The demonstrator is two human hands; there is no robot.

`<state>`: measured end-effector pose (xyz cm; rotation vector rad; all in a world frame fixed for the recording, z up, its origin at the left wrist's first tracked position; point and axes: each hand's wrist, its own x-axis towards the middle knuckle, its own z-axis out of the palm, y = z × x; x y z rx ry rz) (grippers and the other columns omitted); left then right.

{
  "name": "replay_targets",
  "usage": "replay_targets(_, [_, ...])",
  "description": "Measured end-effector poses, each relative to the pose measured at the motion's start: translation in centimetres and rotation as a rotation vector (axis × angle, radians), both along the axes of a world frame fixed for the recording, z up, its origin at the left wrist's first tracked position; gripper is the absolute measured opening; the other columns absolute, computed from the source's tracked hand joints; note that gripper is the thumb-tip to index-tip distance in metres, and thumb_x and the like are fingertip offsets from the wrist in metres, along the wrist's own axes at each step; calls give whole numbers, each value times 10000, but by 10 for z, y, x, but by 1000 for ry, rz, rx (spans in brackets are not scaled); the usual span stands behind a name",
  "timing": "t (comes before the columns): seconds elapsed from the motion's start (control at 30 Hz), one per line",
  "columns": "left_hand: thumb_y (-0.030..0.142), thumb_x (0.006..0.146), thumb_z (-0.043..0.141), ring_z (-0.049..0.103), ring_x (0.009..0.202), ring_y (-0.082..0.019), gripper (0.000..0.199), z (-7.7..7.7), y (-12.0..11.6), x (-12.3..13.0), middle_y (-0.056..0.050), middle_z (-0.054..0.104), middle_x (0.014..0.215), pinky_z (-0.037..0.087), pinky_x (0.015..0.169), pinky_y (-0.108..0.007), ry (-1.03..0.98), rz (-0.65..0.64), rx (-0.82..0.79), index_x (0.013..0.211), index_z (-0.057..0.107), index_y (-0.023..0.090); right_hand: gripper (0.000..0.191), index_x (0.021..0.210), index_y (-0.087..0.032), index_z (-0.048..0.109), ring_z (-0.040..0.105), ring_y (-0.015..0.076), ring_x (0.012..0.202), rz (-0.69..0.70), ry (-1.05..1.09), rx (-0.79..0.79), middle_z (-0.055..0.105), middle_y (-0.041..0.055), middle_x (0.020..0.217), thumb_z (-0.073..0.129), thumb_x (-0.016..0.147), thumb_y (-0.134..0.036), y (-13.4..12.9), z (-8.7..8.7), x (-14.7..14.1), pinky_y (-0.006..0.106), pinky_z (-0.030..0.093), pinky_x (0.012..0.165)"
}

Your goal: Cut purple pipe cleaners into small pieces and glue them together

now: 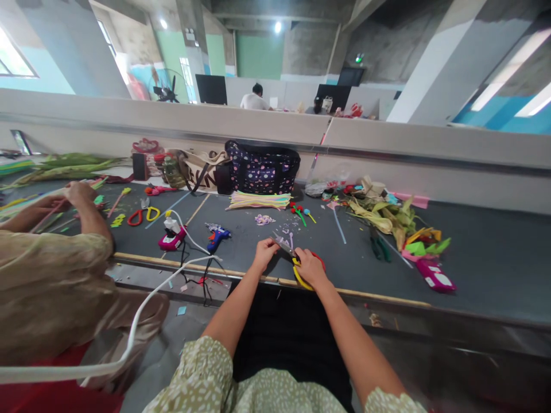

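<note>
My right hand point(309, 267) is closed on the red and yellow handles of a pair of scissors point(284, 246), whose blades point left. Beside the blade tips my left hand point(266, 252) is closed, its fingertips pinched together; what it holds is too small to make out. Just beyond both hands lie small pale purple pieces point(282, 236) on the dark table. A pile of light purple and white bits point(264, 219) sits farther back. Behind it rests a bundle of pastel strips point(259, 199). Red and green stems point(298, 213) lie to its right.
A blue glue gun point(217, 236), a magenta power strip point(172, 238) and white cable are at left. Another person's hands point(80, 198) work farther left. Bags point(263, 167) stand at the back. Dried husks point(381, 215), pliers point(379, 246) and another magenta strip point(435, 276) lie at right.
</note>
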<state>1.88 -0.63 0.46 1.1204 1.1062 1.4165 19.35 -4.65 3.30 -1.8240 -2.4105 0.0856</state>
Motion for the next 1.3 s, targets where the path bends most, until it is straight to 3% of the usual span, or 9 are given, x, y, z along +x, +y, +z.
replay_targets(1.3, [201, 562, 636, 410, 436, -67, 79, -4, 6, 2, -9, 569, 522, 303, 437, -198, 31, 28, -72, 581, 638, 125, 350, 1188, -231, 421, 587, 191, 880, -32, -73, -56, 525, 89, 1053, 452, 842, -270, 1, 2, -5, 265, 401, 706])
